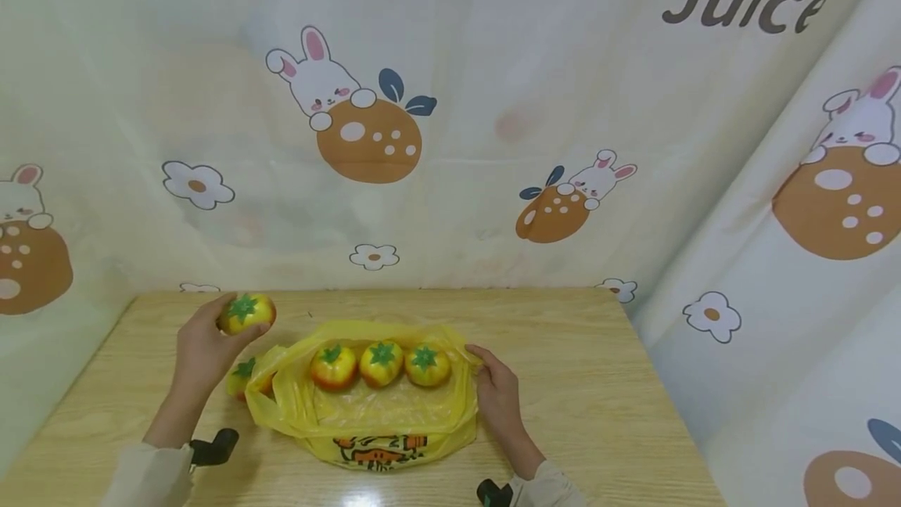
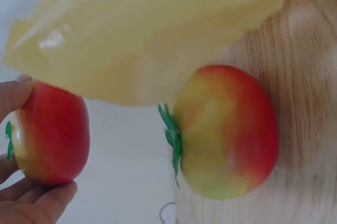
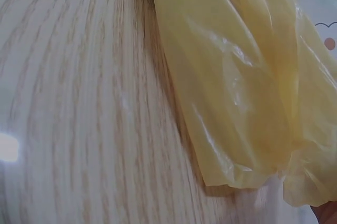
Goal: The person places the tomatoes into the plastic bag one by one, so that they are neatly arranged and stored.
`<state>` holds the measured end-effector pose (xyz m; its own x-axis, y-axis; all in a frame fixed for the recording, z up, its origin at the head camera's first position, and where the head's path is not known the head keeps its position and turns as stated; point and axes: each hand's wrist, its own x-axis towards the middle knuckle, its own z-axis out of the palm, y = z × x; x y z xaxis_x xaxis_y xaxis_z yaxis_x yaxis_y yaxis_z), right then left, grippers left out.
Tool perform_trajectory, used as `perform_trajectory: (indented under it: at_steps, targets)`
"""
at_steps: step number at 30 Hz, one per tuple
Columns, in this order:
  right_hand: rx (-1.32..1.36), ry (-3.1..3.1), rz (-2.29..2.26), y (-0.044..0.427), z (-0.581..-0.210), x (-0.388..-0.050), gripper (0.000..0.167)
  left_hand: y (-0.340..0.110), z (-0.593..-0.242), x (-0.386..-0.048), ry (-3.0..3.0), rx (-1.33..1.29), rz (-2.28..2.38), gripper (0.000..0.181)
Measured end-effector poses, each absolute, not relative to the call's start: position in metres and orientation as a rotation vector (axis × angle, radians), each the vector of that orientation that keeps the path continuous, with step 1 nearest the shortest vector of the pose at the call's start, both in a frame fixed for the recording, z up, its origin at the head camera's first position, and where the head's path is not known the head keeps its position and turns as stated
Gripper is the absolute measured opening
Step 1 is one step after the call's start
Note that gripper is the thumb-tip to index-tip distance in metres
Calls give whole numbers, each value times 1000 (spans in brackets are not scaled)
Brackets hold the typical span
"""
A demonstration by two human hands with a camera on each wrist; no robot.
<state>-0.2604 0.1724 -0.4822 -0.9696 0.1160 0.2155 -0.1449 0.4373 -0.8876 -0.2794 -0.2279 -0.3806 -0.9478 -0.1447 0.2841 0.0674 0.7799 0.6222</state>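
Observation:
A red-and-yellow tomato [image 1: 246, 314] with a green leafy top is held by my left hand [image 1: 200, 346], raised at the left of the yellow plastic bag [image 1: 387, 415]. In the left wrist view, thumb and fingers pinch this tomato [image 2: 59, 134] on opposite sides. Another tomato [image 1: 238, 382] sits on the table beside the bag's left edge, partly hidden by the plastic. Inside the open bag three tomatoes, a left one [image 1: 334, 370], a middle one [image 1: 381, 366] and a right one [image 1: 427, 368], lie in a row. My right hand [image 1: 498, 391] grips the bag's right rim.
The wooden table [image 1: 577, 382] runs up to a curtain [image 1: 479, 100] with rabbit prints at the back. More printed cloth hangs along both sides. Dark wrist mounts [image 1: 214, 447] sit at both cuffs.

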Motion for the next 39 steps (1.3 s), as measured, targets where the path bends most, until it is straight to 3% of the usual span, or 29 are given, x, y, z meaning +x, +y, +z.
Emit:
perform_trajectory:
  at_steps: [26,39]
  targets:
    - [41,-2450,1553,172,-483,-257,40,-192,-375,-273,-2532,-94,-904,60]
    - [46,-2457,1520,172,-485,-258,41,-187,-379,-269,-2574,-142,-907,63]
